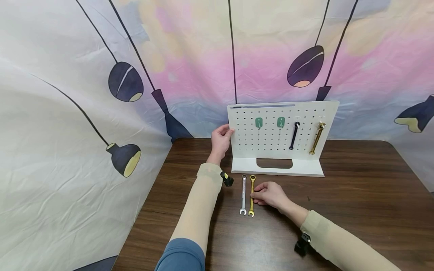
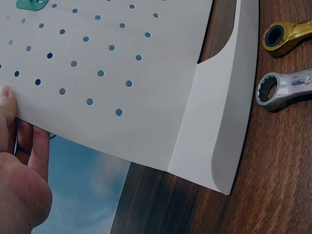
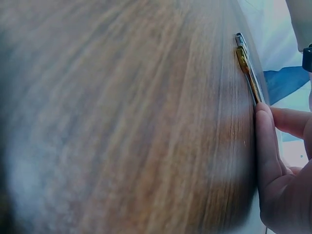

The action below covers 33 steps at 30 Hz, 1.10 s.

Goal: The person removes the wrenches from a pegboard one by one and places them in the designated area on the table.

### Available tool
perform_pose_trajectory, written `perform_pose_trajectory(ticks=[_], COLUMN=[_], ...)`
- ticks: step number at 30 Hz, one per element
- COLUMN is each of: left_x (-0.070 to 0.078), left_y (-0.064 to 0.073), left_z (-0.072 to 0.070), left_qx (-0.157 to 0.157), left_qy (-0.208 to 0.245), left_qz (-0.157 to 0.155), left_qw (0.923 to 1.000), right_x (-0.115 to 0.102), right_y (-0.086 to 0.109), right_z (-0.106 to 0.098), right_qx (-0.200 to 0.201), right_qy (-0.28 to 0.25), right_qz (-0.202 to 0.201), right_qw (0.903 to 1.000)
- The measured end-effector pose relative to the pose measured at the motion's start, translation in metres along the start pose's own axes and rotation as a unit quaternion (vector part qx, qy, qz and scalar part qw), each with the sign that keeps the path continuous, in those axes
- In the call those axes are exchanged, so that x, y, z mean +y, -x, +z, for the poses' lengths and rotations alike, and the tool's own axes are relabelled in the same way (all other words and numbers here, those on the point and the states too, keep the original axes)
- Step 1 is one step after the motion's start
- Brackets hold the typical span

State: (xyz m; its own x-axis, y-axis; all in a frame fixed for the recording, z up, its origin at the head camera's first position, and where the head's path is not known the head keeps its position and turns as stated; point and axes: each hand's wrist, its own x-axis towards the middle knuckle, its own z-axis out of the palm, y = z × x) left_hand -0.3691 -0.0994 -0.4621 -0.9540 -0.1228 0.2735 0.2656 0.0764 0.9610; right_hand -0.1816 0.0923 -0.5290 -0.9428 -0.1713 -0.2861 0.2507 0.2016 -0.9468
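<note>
Pegboard [image 1: 271, 153]: left hand [image 1: 221, 141] is gripping its edge. Before pegboard: right hand [image 1: 270, 195] is pinching gold wrench [image 1: 252, 187]; silver wrench [image 1: 243, 194] is lying alongside, leftward slip risking collision.

Gold wrench [image 1: 252, 186]: here it lies, ring end pointing away!
Silver wrench [image 1: 243, 195]: just beside, near-parallel!
White pegboard [image 1: 271, 142]: upright, beyond both!

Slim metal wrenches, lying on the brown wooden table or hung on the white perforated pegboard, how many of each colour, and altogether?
Slim gold metal wrenches: 2
Slim silver metal wrench: 1
Slim black wrench: 1
Total: 4
</note>
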Motion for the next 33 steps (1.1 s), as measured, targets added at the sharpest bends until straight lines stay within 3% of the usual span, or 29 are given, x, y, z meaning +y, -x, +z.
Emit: perform_pose_trajectory(ticks=[13, 22, 33], left_x=[-0.002, 0.002, 0.003], left_y=[0.0, 0.0, 0.001], left_z=[-0.001, 0.0, -0.001], left_qx=[-0.002, -0.002, -0.007], left_qy=[-0.008, -0.007, -0.01], left_qz=[-0.002, -0.006, -0.01], left_qw=[1.0, 1.0, 0.9999], right_x=[0.001, 0.001, 0.003], right_y=[-0.001, -0.004, -0.003], right_z=[-0.01, -0.03, -0.061], right_qx=[-0.046, -0.074, -0.078], right_qy=[-0.04, -0.034, -0.029], right_qz=[0.009, -0.003, -0.016], right_qw=[0.9981, 0.9966, 0.9964])
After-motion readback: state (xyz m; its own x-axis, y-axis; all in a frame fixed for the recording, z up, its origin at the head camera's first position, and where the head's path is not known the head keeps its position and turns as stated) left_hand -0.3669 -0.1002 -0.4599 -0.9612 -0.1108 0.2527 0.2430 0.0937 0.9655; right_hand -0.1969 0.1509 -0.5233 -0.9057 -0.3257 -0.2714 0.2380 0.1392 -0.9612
